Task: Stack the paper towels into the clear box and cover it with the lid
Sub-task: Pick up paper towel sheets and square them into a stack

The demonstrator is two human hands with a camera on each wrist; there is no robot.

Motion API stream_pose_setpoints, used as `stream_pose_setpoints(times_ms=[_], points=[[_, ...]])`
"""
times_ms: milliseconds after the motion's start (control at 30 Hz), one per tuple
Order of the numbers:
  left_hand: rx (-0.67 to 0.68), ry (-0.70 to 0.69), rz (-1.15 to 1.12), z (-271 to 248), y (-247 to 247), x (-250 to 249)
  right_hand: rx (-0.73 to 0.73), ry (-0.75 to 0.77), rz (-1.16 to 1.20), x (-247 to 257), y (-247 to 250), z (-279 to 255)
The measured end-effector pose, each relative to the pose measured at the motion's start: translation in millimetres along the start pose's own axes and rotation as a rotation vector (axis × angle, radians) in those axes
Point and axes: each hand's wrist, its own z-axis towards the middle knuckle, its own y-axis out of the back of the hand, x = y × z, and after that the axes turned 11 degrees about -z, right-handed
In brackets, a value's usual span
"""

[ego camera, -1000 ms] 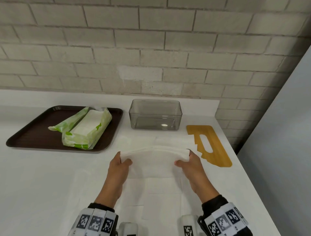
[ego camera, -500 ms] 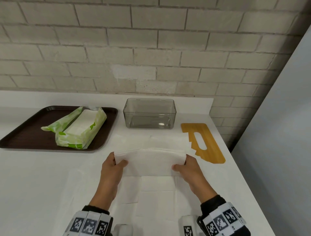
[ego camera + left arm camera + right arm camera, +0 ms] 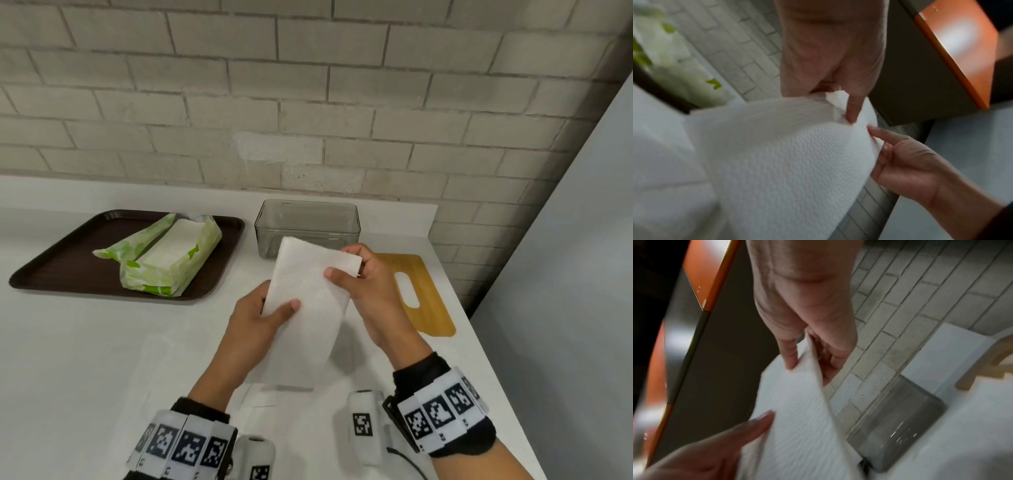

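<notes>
A folded white paper towel [image 3: 305,301] is held tilted above the white counter, lower end bowed. My left hand [image 3: 281,308] pinches its lower left edge, thumb on top. My right hand [image 3: 342,265] pinches its upper right corner, thumb in front and fingers behind. In the left wrist view the towel [image 3: 787,154] fills the middle; in the right wrist view my right thumb [image 3: 789,356] presses the towel [image 3: 797,418]. The clear box [image 3: 308,219] stands empty just beyond the towel, by the wall. The wooden lid [image 3: 428,308] lies flat to its right.
A dark brown tray [image 3: 61,260] at the left holds an opened green-and-white pack of paper towels [image 3: 168,260]. More white sheets [image 3: 260,397] lie flat on the counter under my hands. A brick wall runs behind; the counter's right edge passes just beyond the lid.
The towel was held wide and level between both hands; now it is narrower, turned on a slant and raised towards the box, with my hands closer together.
</notes>
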Motion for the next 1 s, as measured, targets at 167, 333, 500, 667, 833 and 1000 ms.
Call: stream_pose_setpoints(times_ms=[167,333,500,667,833,1000], points=[[-0.112,-0.062,-0.139,2.5,-6.7,2.3,0.020,-0.125,-0.066,-21.8,-27.1,-16.8],[-0.118,-0.088,-0.099,6.2,-9.5,3.3,-0.071,-0.013,-0.207,-21.4,-32.7,-16.9],[-0.114,-0.036,-0.104,5.4,-7.4,12.9,-0.059,-0.034,-0.216,-27.7,-38.8,-18.9],[-0.124,-0.014,-0.134,2.9,-4.1,16.3,-0.046,-0.024,-0.236,-31.8,-41.8,-20.8],[-0.109,-0.093,-0.207,0.6,-6.6,4.3,-0.072,0.080,-0.186,-18.2,-38.4,-24.3],[-0.089,-0.095,-0.185,7.7,-11.4,6.1,-0.120,0.096,-0.139,-20.9,-39.1,-20.1]])
